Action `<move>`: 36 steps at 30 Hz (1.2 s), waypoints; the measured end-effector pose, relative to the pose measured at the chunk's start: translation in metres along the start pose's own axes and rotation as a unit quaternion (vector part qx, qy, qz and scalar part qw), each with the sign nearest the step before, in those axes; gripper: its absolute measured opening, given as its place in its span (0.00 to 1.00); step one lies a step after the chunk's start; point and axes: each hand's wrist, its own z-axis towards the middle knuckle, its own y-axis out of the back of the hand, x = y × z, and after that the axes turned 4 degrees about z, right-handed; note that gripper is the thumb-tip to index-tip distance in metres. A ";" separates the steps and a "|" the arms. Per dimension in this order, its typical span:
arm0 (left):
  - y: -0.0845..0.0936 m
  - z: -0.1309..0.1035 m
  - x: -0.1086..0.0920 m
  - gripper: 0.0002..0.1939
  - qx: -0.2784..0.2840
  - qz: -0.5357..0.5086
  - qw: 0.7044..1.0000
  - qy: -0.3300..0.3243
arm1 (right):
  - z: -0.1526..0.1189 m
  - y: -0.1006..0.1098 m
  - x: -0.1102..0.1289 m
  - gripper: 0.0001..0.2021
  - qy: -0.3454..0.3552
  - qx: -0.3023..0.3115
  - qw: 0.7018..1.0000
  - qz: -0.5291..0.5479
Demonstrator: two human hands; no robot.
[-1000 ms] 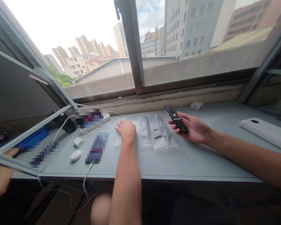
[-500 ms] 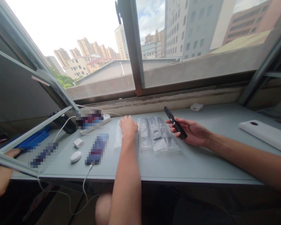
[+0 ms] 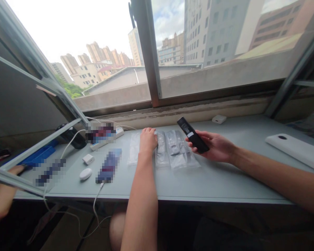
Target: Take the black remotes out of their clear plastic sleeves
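Note:
A black remote control (image 3: 192, 134) is held in my right hand (image 3: 214, 146), its fingers wrapped round the lower part; a side with small print and a white label faces up. My left hand (image 3: 148, 140) rests among clear plastic bags, between the left bag (image 3: 133, 150) and the middle bag (image 3: 162, 150). Its fingertips are curled and partly hidden, so whether they grip anything cannot be made out. Right of it lie more clear bags (image 3: 178, 153) with items inside, close to my right hand.
On the grey table (image 3: 211, 184) are a white power strip (image 3: 119, 132), a white adapter (image 3: 88, 159), a white round object (image 3: 85, 174), a blurred phone (image 3: 108, 165) with a cable, a white box (image 3: 219, 119) and a long white device (image 3: 295, 150). Another person's arm (image 3: 1, 200) is at left.
The remote has been turned in my right hand, from its button side to its labelled side. My left hand has shifted slightly right, off the left bag towards the middle one.

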 end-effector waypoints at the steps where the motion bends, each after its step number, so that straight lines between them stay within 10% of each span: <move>1: 0.000 0.000 0.000 0.23 -0.001 0.000 1.000 0.005 | 0.000 0.002 0.000 0.10 0.005 -0.009 1.000 -0.001; 14: 0.006 0.001 0.001 0.21 -0.025 0.003 0.996 0.080 | 0.000 -0.005 -0.001 0.12 -0.002 -0.010 0.999 0.047; 30: -0.001 0.002 -0.004 0.20 -0.017 -0.016 0.998 0.063 | 0.005 0.000 -0.012 0.16 0.174 -0.028 0.982 -0.072; 36: -0.002 0.003 -0.005 0.20 -0.011 -0.022 0.998 0.060 | 0.003 0.005 -0.018 0.25 0.321 -0.030 0.890 -0.322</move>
